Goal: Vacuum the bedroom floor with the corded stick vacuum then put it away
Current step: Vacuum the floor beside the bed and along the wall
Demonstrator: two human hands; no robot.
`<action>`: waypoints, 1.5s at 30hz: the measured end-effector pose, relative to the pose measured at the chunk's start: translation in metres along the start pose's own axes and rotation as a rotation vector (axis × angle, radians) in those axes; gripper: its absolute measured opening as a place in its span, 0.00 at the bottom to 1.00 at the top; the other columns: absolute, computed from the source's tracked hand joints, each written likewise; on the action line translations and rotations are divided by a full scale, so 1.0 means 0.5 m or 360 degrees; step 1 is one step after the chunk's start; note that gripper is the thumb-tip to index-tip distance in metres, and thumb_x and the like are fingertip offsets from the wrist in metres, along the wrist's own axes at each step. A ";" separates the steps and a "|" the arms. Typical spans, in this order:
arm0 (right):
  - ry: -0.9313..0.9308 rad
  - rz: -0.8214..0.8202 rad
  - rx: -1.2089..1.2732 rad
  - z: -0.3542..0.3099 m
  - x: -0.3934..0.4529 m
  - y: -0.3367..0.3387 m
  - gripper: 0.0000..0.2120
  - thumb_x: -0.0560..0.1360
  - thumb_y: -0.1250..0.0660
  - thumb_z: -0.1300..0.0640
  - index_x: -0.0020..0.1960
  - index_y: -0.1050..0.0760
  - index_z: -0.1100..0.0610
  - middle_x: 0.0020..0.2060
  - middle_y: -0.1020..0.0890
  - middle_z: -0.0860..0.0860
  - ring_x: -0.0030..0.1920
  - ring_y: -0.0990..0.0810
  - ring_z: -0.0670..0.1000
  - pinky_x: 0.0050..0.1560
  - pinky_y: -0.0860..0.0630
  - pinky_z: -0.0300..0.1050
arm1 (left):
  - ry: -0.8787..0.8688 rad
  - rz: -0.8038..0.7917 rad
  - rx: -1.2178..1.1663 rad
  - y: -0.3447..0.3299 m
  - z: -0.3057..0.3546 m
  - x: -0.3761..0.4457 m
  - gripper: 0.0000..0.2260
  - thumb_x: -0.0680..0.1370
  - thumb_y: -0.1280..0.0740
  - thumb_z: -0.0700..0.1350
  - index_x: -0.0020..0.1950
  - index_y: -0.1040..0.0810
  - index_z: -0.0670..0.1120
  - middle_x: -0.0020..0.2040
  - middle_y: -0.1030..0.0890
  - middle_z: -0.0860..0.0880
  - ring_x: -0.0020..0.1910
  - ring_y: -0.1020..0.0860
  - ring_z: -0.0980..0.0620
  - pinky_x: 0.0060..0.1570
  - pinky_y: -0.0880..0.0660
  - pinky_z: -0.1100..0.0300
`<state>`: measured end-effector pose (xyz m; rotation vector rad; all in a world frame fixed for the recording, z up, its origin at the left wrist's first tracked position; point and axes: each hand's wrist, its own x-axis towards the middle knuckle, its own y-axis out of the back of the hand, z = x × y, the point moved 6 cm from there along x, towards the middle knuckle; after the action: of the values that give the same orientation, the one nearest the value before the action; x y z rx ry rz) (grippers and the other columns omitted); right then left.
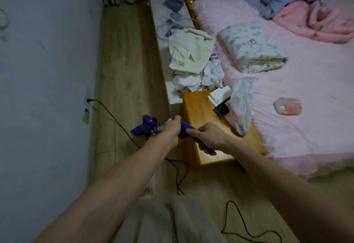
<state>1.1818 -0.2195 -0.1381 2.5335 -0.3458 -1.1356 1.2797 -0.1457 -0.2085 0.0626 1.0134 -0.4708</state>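
Observation:
The purple stick vacuum (pixel 148 126) stands on the wooden floor (pixel 124 60) between the wall and the bedside bench. My left hand (pixel 171 127) grips its tube just below the handle. My right hand (pixel 207 137) is wrapped round the purple handle nearer to me. Its black cord (pixel 113 117) runs from a plug in the wall socket (pixel 88 101) across the floor and loops by my feet.
A wooden nightstand (pixel 199 112) with a plastic bag (pixel 240 106) stands right of the vacuum. Behind it a long bench (pixel 168 9) carries clothes and cables. The pink bed (pixel 297 89) fills the right side. The grey wall (pixel 42 89) bounds the narrow floor strip on the left.

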 end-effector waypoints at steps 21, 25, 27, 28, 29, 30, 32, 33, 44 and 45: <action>0.0045 -0.0034 0.0001 -0.168 0.260 0.029 0.23 0.79 0.39 0.42 0.50 0.24 0.64 0.25 0.25 0.52 0.21 0.29 0.49 0.23 0.31 0.40 | 0.0052 0.0062 -0.0123 0.066 0.234 0.182 0.10 0.81 0.38 0.46 0.57 0.33 0.42 0.48 0.21 0.40 0.43 0.19 0.46 0.44 0.19 0.49; 0.0053 -0.0014 0.0046 -0.256 0.352 0.014 0.22 0.78 0.38 0.41 0.47 0.24 0.61 0.28 0.24 0.53 0.22 0.28 0.47 0.22 0.31 0.38 | -0.0037 0.0166 -0.0007 0.123 0.332 0.254 0.11 0.81 0.38 0.48 0.56 0.30 0.41 0.51 0.21 0.40 0.51 0.19 0.44 0.53 0.21 0.45; 0.0043 -0.0020 0.0114 -0.294 0.389 -0.015 0.20 0.79 0.39 0.42 0.46 0.25 0.60 0.28 0.24 0.51 0.20 0.28 0.45 0.22 0.31 0.36 | -0.0044 0.0237 0.0057 0.164 0.370 0.286 0.11 0.81 0.38 0.47 0.57 0.29 0.40 0.47 0.20 0.41 0.49 0.19 0.44 0.55 0.21 0.45; 0.0026 -0.0025 0.0161 -0.310 0.407 -0.033 0.19 0.79 0.39 0.43 0.47 0.25 0.60 0.28 0.25 0.51 0.20 0.28 0.44 0.21 0.32 0.35 | -0.0036 0.0261 0.0054 0.185 0.386 0.299 0.10 0.81 0.38 0.47 0.56 0.29 0.41 0.45 0.20 0.41 0.47 0.19 0.44 0.53 0.21 0.45; 0.0008 -0.0030 0.0211 -0.324 0.424 -0.053 0.19 0.79 0.39 0.43 0.49 0.25 0.60 0.29 0.25 0.51 0.21 0.28 0.44 0.21 0.31 0.35 | -0.0027 0.0271 0.0039 0.204 0.400 0.309 0.10 0.81 0.38 0.47 0.56 0.29 0.41 0.44 0.21 0.42 0.45 0.19 0.45 0.49 0.20 0.45; -0.0003 -0.0037 0.0258 -0.337 0.439 -0.071 0.20 0.79 0.38 0.43 0.51 0.24 0.61 0.29 0.24 0.51 0.22 0.28 0.44 0.22 0.30 0.36 | -0.0028 0.0282 0.0020 0.222 0.413 0.317 0.09 0.82 0.39 0.46 0.57 0.30 0.41 0.43 0.21 0.42 0.42 0.19 0.46 0.42 0.20 0.47; -0.0013 -0.0056 0.0327 -0.360 0.468 -0.102 0.22 0.78 0.38 0.43 0.54 0.24 0.62 0.30 0.24 0.52 0.24 0.28 0.46 0.25 0.29 0.38 | -0.0040 0.0307 0.0023 0.255 0.437 0.333 0.11 0.82 0.39 0.46 0.62 0.30 0.42 0.46 0.21 0.42 0.41 0.20 0.47 0.33 0.22 0.52; -0.0014 -0.0064 0.0352 -0.371 0.478 -0.112 0.22 0.78 0.38 0.43 0.55 0.24 0.63 0.30 0.24 0.52 0.24 0.28 0.46 0.26 0.29 0.38 | -0.0046 0.0318 0.0028 0.268 0.448 0.337 0.12 0.82 0.39 0.46 0.63 0.30 0.42 0.49 0.20 0.41 0.42 0.20 0.47 0.33 0.22 0.53; 0.0017 -0.0012 0.0176 -0.396 0.428 -0.080 0.20 0.79 0.38 0.44 0.49 0.25 0.62 0.28 0.24 0.52 0.22 0.27 0.46 0.24 0.30 0.37 | -0.0008 0.0265 0.0006 0.253 0.452 0.293 0.12 0.81 0.38 0.46 0.61 0.32 0.41 0.47 0.22 0.41 0.39 0.20 0.47 0.32 0.22 0.52; 0.0016 -0.0006 0.0139 -0.392 0.412 -0.069 0.19 0.79 0.39 0.44 0.47 0.26 0.61 0.27 0.24 0.52 0.22 0.27 0.46 0.23 0.30 0.36 | -0.0010 0.0247 0.0002 0.242 0.442 0.284 0.12 0.81 0.38 0.46 0.60 0.31 0.41 0.49 0.21 0.41 0.40 0.19 0.46 0.37 0.20 0.50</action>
<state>1.4663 -0.2204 -0.1684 2.6156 -0.3964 -1.1323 1.5681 -0.1454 -0.2275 0.1397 0.9937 -0.3296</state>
